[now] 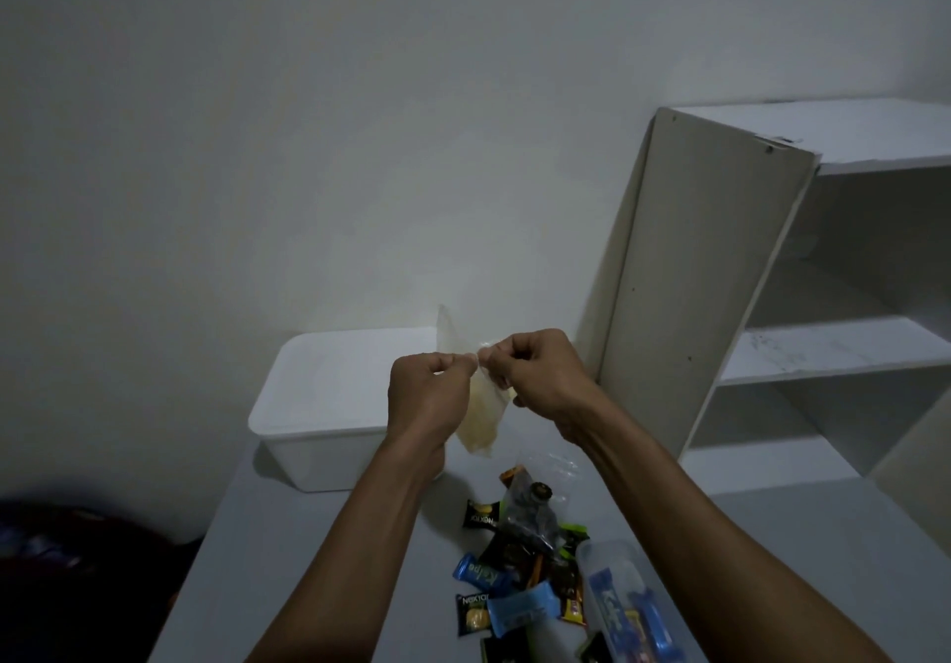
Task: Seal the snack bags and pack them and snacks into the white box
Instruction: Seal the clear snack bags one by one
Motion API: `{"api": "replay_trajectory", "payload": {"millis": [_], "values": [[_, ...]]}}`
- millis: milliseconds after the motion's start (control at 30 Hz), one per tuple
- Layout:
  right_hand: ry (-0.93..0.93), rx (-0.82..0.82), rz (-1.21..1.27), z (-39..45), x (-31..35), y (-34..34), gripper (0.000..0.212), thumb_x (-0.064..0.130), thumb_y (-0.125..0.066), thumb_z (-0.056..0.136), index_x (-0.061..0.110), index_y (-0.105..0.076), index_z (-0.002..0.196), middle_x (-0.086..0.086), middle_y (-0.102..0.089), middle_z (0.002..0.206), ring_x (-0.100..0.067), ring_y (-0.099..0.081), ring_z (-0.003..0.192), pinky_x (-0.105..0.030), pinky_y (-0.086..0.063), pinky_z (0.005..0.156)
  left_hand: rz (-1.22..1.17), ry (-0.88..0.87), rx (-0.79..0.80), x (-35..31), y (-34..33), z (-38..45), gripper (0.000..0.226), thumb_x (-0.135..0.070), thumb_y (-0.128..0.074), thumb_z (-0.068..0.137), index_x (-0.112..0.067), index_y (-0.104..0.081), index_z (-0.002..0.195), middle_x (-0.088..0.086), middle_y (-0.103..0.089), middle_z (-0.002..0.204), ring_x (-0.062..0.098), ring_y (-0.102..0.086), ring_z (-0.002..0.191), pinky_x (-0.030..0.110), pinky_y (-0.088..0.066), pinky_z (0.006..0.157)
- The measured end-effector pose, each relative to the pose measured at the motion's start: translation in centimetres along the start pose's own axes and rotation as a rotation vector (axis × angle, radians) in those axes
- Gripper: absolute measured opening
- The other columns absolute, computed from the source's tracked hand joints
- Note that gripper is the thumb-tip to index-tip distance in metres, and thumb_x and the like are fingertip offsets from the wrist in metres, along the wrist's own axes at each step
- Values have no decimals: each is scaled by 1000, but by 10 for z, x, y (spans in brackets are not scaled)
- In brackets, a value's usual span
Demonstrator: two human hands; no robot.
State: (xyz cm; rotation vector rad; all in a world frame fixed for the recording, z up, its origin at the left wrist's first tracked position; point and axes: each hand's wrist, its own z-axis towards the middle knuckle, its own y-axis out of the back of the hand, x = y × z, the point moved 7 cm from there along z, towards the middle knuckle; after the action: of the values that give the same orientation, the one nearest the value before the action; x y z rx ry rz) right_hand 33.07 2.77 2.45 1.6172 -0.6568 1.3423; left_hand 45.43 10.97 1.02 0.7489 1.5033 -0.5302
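My left hand [424,395] and my right hand [540,379] are raised above the table, each pinching the top edge of a clear snack bag [481,420] with pale yellow contents. The bag hangs between them, in front of the white box [309,431], which stands open at the table's far left. A second clear bag with dark snacks [530,513] lies on the table below my hands. Wrapped snacks [494,590], black, blue and orange, are scattered near the front.
A clear plastic container [622,606] with blue packets lies at the front right. A white shelf unit [803,302] stands to the right against the wall. The grey table [288,559] ends on the left, with a dark object [77,549] beyond its edge.
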Motion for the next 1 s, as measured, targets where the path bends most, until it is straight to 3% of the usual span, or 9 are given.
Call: {"api": "replay_trajectory", "payload": {"millis": [133, 433, 533, 633, 700, 767, 867, 1000], "values": [[-46, 27, 35, -4, -6, -2, 23, 26, -68, 91, 6, -73, 79, -2, -64, 65, -11, -55, 59, -23, -46, 52, -38, 29, -12, 1, 2, -3, 13, -18, -66, 89, -13, -71, 78, 3, -64, 77, 14, -56, 69, 22, -41, 56], [-19, -7, 1, -12, -14, -7, 25, 24, -66, 93, 9, -71, 74, -1, -65, 67, -9, -57, 62, -27, -47, 59, -82, 79, -4, 8, 6, -2, 7, -17, -68, 90, -11, -72, 88, 0, -66, 81, 11, -55, 68, 23, -40, 54], [58, -23, -92, -13, -8, -4, 23, 25, -64, 94, 10, -71, 78, -5, -70, 74, -12, -61, 66, -36, -54, 67, -69, 84, -3, 8, 8, -6, 12, -20, -67, 90, -9, -73, 91, 1, -63, 74, 11, -54, 66, 23, -39, 53], [139, -10, -227, -16, 3, 5, 20, 27, -63, 94, 16, -70, 79, 2, -70, 74, -9, -62, 68, -34, -55, 71, -63, 19, -82, 10, 19, -3, 16, -27, -63, 92, -13, -69, 98, 4, -67, 88, 10, -58, 73, 22, -40, 58], [164, 41, -282, -18, 9, 13, 19, 28, -62, 95, 17, -70, 82, 6, -66, 72, -8, -59, 68, -32, -52, 69, -22, -63, -153, 9, 32, 3, 20, -31, -61, 94, -20, -63, 110, 0, -62, 108, 12, -58, 89, 23, -40, 68], [170, 118, -295, -21, 13, 21, 18, 26, -61, 96, 14, -71, 87, 4, -67, 76, -9, -58, 70, -30, -51, 69, 57, -128, -102, 7, 38, 9, 27, -36, -60, 94, -29, -59, 120, -5, -53, 120, 16, -54, 102, 25, -40, 76], [187, 204, -328, -23, 16, 30, 15, 23, -63, 95, 13, -71, 86, 6, -65, 73, -5, -57, 67, -25, -48, 64, -9, -181, 50, 5, 35, 10, 11, -34, -63, 93, -30, -69, 102, -7, -65, 106, 13, -57, 94, 21, -45, 74], [166, 167, -212, -27, 11, 42, 17, 33, -64, 94, 18, -71, 90, 4, -68, 78, -10, -61, 71, -27, -52, 65, -155, -122, 23, 15, 35, 7, 8, -28, -69, 89, -23, -74, 84, -9, -69, 85, 9, -58, 83, 26, -47, 78]]}}
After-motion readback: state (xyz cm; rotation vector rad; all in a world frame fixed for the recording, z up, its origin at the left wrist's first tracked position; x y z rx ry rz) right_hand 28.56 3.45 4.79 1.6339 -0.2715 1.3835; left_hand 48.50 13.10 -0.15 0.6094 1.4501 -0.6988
